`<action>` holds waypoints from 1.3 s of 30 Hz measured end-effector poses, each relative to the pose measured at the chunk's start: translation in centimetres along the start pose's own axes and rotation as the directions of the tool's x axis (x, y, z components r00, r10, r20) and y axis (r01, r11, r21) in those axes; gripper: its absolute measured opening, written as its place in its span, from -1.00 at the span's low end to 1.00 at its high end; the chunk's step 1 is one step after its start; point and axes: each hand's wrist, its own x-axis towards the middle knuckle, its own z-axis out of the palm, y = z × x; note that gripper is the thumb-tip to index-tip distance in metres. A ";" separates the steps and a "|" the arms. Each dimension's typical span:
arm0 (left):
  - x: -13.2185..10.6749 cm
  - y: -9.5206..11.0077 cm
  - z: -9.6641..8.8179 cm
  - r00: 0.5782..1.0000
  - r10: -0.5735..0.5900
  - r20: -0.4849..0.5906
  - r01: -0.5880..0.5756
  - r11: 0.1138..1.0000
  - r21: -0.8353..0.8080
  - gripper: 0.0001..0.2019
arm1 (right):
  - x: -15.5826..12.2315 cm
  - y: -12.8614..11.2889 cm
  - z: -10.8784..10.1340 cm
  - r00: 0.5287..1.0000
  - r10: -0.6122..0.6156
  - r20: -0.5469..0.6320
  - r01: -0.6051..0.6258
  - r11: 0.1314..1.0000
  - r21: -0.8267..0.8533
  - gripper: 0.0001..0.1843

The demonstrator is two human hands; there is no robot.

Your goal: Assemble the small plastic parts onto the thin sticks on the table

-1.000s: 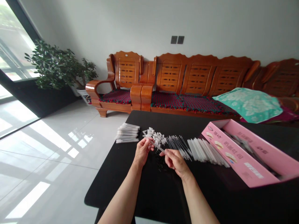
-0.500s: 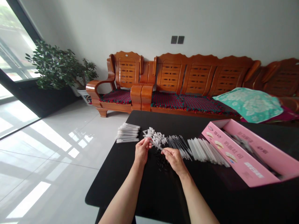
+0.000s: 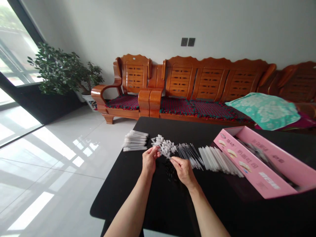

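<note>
Left hand point(image 3: 149, 160): your grip pinches a white tube point(image 3: 165, 154).
Right hand point(image 3: 182, 168): angled inward, clamped on its nearer end.

Slim whitish tube point(image 3: 166, 155), pinched near both ends, long axis running 10 to 4 o'clock. Sits around 6 o'clock from view centre. Finer detail too small.
</note>
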 end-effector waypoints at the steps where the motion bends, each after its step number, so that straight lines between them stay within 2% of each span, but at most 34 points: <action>1: 0.0 0.0 0.0 1.000 0.003 0.014 -0.003 1.000 0.001 -0.63 | 0.0 0.0 0.0 1.000 0.009 0.000 -0.009 1.000 0.005 -0.59; 6: -0.3 0.4 0.2 0.992 0.018 0.126 -0.022 0.999 0.028 -0.65 | 0.1 0.7 -0.1 0.981 0.171 0.097 -0.189 0.952 0.240 -0.50; 10: -0.5 0.5 0.4 0.989 0.005 0.145 -0.012 0.999 0.046 -0.63 | 0.0 0.8 -0.3 0.966 0.195 0.171 -0.240 0.924 0.298 -0.50; 14: -0.5 0.2 0.4 0.998 -0.011 0.059 0.008 0.999 0.049 -0.62 | -0.1 0.1 -0.2 0.994 0.076 0.076 -0.084 0.992 0.099 -0.53; 16: -0.5 0.1 0.3 1.000 -0.015 0.023 0.014 0.999 0.046 -0.62 | -0.1 -0.2 0.1 1.000 0.000 0.015 0.000 1.000 -0.024 -0.52; 18: -0.4 0.0 0.3 1.000 -0.009 0.014 0.009 0.999 0.031 -0.62 | 0.0 -0.3 0.3 0.999 -0.028 -0.016 0.027 0.997 -0.076 -0.53; 20: -0.3 0.1 0.3 0.999 0.006 0.034 -0.006 1.000 0.007 -0.63 | 0.0 0.0 0.4 1.000 0.005 -0.017 -0.006 1.000 -0.031 -0.53; 25: -0.3 0.6 0.2 0.990 -0.020 0.139 0.020 1.000 -0.002 -0.65 | 0.1 1.2 0.1 0.981 0.182 0.067 -0.193 0.950 0.246 -0.47; 28: -0.3 0.6 0.3 0.988 -0.017 0.153 0.018 1.000 -0.004 -0.66 | 0.0 1.2 -0.2 0.966 0.206 0.154 -0.243 0.926 0.289 -0.47; 30: -0.3 0.4 0.3 0.994 -0.008 0.112 0.011 1.000 -0.020 -0.65 | -0.1 0.8 -0.2 0.973 0.169 0.155 -0.202 0.952 0.230 -0.49; 33: -0.3 0.1 0.3 1.000 -0.023 0.013 0.023 0.998 -0.054 -0.64 | -0.1 0.0 0.2 0.998 0.027 0.055 -0.026 1.000 -0.003 -0.52; 36: -0.2 -0.1 0.2 0.998 -0.046 -0.039 0.044 0.997 -0.067 -0.63 | -0.1 -0.3 0.9 0.995 -0.102 -0.017 0.095 0.968 -0.233 -0.56; 39: -0.2 0.1 0.2 0.999 -0.007 -0.037 0.004 0.998 -0.069 -0.61 | -0.2 -0.3 1.2 0.993 -0.112 -0.030 0.102 0.965 -0.241 -0.61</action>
